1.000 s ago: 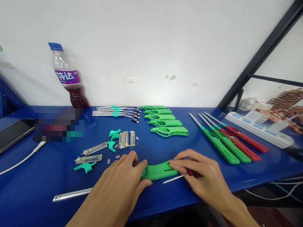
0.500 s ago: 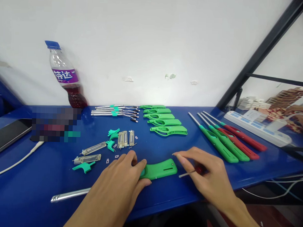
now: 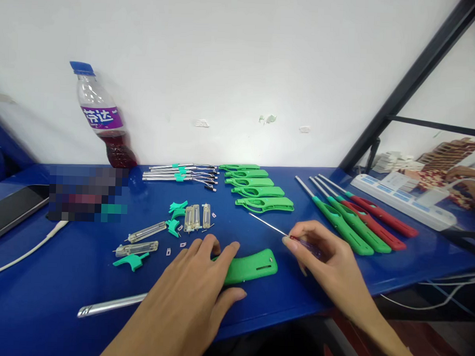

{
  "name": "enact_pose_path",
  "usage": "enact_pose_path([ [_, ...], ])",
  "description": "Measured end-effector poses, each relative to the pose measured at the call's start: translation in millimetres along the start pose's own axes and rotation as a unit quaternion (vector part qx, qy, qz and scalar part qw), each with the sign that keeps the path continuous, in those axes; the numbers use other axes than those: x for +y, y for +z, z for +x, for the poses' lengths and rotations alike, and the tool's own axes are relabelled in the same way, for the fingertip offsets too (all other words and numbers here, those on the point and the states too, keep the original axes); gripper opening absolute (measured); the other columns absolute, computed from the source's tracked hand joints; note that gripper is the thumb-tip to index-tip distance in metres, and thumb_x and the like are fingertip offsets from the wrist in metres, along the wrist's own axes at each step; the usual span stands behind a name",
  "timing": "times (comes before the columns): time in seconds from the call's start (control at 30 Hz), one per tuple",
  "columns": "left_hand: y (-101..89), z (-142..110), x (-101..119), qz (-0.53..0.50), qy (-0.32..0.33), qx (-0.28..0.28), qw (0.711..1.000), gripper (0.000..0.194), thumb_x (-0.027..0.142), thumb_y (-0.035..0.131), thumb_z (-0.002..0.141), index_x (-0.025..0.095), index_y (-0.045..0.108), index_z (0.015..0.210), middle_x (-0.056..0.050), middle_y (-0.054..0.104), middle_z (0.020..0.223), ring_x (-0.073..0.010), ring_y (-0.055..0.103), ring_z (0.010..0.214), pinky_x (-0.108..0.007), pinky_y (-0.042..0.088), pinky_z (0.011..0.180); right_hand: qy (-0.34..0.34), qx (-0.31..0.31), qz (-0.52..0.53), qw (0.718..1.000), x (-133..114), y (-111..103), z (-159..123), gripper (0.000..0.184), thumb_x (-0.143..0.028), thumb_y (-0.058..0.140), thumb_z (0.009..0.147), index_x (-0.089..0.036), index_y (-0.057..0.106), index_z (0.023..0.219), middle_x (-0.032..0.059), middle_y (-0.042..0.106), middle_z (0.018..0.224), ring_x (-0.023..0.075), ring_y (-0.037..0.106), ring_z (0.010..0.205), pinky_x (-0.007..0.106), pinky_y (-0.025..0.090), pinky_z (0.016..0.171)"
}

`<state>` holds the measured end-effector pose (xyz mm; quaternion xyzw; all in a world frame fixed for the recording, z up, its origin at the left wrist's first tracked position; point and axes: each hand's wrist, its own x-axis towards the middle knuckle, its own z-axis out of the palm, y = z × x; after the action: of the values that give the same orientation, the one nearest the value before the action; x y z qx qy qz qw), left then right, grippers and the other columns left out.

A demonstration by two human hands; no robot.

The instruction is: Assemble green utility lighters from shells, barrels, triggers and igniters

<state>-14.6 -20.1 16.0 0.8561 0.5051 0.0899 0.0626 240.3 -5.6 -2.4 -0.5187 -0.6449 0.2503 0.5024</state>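
Screwdriver (image 3: 274, 228) swung to 10 o'clock, pinched in R hand (image 3: 332, 254); tip clear of grn lighter (image 3: 250, 268), i.e. not engaged. L hand (image 3: 190, 285) now spread wider over lighter.

Bare from fingertips to wrists on left hand (image 3: 195, 280) and right hand (image 3: 322, 251) alike. Long and slim in the fingers, narrow at the wrists, smooth across the backs. Bare also along both forearms (image 3: 388, 328), down to the view's lower edge. Dark below the table's (image 3: 82, 276) front edge, perhaps with clothing (image 3: 270, 348), too dim to tell.
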Motion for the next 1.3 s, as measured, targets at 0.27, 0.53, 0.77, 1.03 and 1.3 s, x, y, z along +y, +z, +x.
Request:
enact_pose_path([
  [0.27,17.7,21.5,35.0,-0.02,0.088,0.072,0.993,0.033,0.029,0.06,0.106,0.02,0.067,0.137,-0.013,0.069,0.128,-0.0377,0.067,0.113,-0.063,0.06,0.095,-0.047,0.16,0.077,0.983,14.8,-8.8,-9.8,0.031,-0.049,0.077,0.094,-0.022,0.073,0.08,0.0013,0.065,0.072,0.0117,0.053,0.054,0.025,0.039,0.044],
  [0.53,32.2,25.9,36.4,-0.04,0.096,0.091,0.99,0.028,0.04,0.056,0.109,0.027,0.068,0.132,-0.008,0.069,0.117,-0.0285,0.065,0.112,-0.044,0.056,0.099,-0.057,0.244,0.127,0.96,6.9,0.2,-11.4,0.047,-0.046,0.067,0.102,-0.022,0.053,0.064,-0.0052,0.044,0.055,0.0088,0.038,0.043,0.026,0.027,0.039],
  [0.77,29.6,26.4,36.1,-0.075,0.088,0.09,0.989,0.031,0.045,0.059,0.108,0.028,0.068,0.133,-0.008,0.069,0.115,-0.028,0.065,0.111,-0.044,0.056,0.099,-0.049,0.236,0.107,0.965,6.0,1.2,-10.4,0.046,-0.049,0.07,0.1,-0.022,0.057,0.065,-0.0037,0.049,0.056,0.0094,0.039,0.043,0.026,0.027,0.036],
  [1.03,27.9,25.6,34.7,-0.118,0.066,0.058,0.989,0.027,0.022,0.056,0.108,0.027,0.068,0.132,-0.005,0.068,0.122,-0.0286,0.064,0.109,-0.056,0.055,0.103,-0.067,0.224,0.059,0.971,1.7,1.3,-10.0,0.05,-0.051,0.069,0.101,-0.022,0.058,0.062,-0.0047,0.047,0.053,0.0081,0.04,0.04,0.026,0.027,0.035],
  [1.3,28.0,24.9,34.4,-0.132,0.066,0.056,0.987,0.027,0.021,0.055,0.108,0.026,0.067,0.132,-0.005,0.067,0.121,-0.0303,0.063,0.109,-0.06,0.055,0.101,-0.073,0.226,0.044,0.97,1.9,1.3,-9.7,0.049,-0.049,0.066,0.103,-0.022,0.056,0.063,-0.0051,0.045,0.054,0.0081,0.039,0.041,0.026,0.026,0.036],
])
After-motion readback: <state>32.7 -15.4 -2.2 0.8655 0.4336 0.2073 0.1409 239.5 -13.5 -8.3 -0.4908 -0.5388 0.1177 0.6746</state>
